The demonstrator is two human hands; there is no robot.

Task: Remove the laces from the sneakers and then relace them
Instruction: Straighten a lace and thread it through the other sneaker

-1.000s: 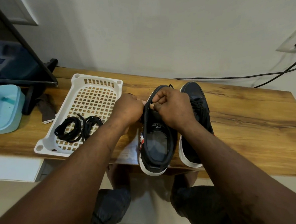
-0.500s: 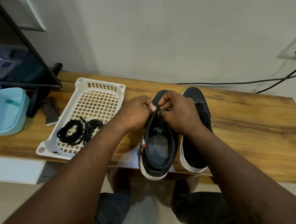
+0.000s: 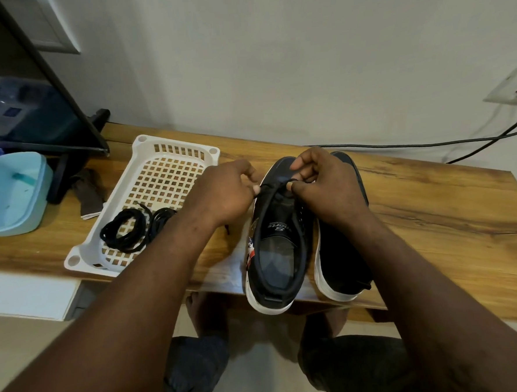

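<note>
1. Sneakers (image 3: 272,213) sit side by side at centre frame. Toes point to the wall and the heels hang over the near edge of the surface (image 3: 433,209).
2. Left hand (image 3: 226,191) and right hand (image 3: 320,183) meet over the toe end of the left-in-frame shoe. Both have fingers curled, each pinching one end of a thin black lace (image 3: 276,186) that crosses the front eyelets.
3. Progress, my read: that shoe shows no lace along the tongue, only the one run at the toe. Could be the last row coming out or the first row going in; cannot tell which.
4. Other sneaker (image 3: 342,251): lacing area is hidden behind the right hand, status unknown.
5. Coiled laces (image 3: 126,231) lie in the white basket (image 3: 145,140) at left-centre, so some removal looks done. Most of the relacing looks left.
6. Surface: wood-grain top against a plain pale wall. At frame left are a light blue tub (image 3: 12,192), a dark screen (image 3: 34,118) on a stand, and a brown folded item (image 3: 89,195) between tub and basket.
7. Room: black cable (image 3: 399,144) runs along the wall to a socket plate (image 3: 511,89) at upper right. Pale floor (image 3: 18,347) and the person's knees show at the bottom.
</note>
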